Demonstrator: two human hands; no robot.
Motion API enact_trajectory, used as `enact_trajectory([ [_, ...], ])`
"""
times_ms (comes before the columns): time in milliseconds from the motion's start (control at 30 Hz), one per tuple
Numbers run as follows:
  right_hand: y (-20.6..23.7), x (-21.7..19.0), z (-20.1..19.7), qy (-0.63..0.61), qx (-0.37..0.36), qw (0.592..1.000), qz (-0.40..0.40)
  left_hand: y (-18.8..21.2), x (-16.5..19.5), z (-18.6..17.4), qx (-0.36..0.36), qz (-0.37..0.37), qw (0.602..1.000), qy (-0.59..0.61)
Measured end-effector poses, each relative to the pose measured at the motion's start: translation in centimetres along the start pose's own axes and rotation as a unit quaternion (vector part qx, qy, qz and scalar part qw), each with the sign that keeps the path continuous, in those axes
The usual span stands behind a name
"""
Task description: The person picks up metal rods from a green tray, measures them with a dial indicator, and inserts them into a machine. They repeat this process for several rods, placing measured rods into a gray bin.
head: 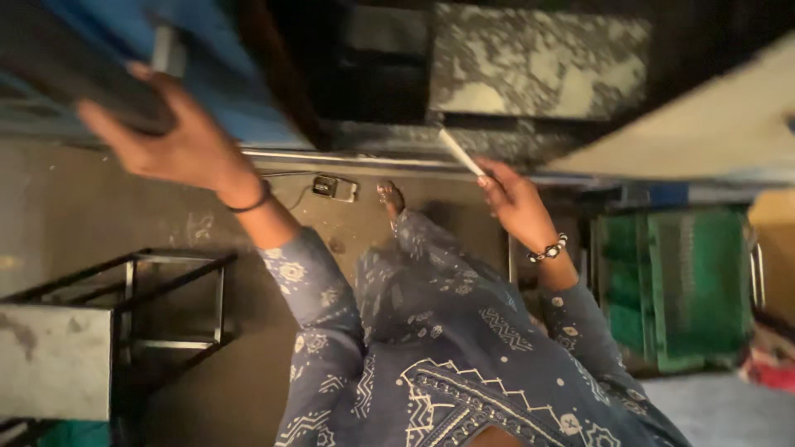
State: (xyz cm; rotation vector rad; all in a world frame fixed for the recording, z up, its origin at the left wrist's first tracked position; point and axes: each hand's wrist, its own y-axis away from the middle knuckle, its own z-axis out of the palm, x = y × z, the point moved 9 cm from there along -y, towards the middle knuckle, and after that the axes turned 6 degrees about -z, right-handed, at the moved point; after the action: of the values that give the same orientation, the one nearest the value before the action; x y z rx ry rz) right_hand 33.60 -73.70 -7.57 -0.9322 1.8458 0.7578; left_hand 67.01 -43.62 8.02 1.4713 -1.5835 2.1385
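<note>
view: I'm looking straight down the wearer's front; picture is dim and a bit smeared.
left hand [178, 136]: raised up-left, fingers wrapped over the edge of a dark flat slab [79, 70] — thumb on top near its corner, palm under it. I read it as a firm hold.
dark flat slab: sits at the top-left of frame, tilted, overlapping a blue surface [224, 74] behind it. Can't tell what the slab is.
left wrist: thin dark band [248, 201] on it.
right hand [513, 199]: out to the right, fingers closed in a pinch on the lower end of a thin white stick [460, 151].
thin white stick: slants up-left from the fingertips, free end over the mottled grey ledge [530, 66]. Whether it touches the ledge I can't tell.
right wrist: beaded bracelet [548, 248], white and dark beads.
clothing: blue patterned garment [439, 331] fills the lower middle; a bare foot [391, 199] shows past its hem on the brown floor [91, 207].
floor item: small boxy plug-like object [334, 188] with a cord, just left of the foot.
left side: dark metal frame stand [174, 290] — grey block [54, 360] in front of it.
right side: green crate-like thing [687, 281], well apart from both hands.
</note>
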Motion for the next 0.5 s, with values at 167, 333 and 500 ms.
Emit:
enact_trajectory([
  [167, -8.9, 3.5, 4.7, 0.006, -0.068, 0.995, 0.079, 0.5, 3.3, -0.3, -0.049, -0.006, 0.998, -0.027],
  [333, -22.8, 2.7, 8.2, -0.329, 0.032, 0.941, 0.069, 0.3, 4.9, 0.5, -0.088, -0.026, 0.996, -0.025],
  [500, -35.8, -0.9, 13.7, -0.670, -0.045, 0.727, 0.145, 0.7, 4.5, 1.4, -0.093, -0.047, 0.994, 0.043],
])
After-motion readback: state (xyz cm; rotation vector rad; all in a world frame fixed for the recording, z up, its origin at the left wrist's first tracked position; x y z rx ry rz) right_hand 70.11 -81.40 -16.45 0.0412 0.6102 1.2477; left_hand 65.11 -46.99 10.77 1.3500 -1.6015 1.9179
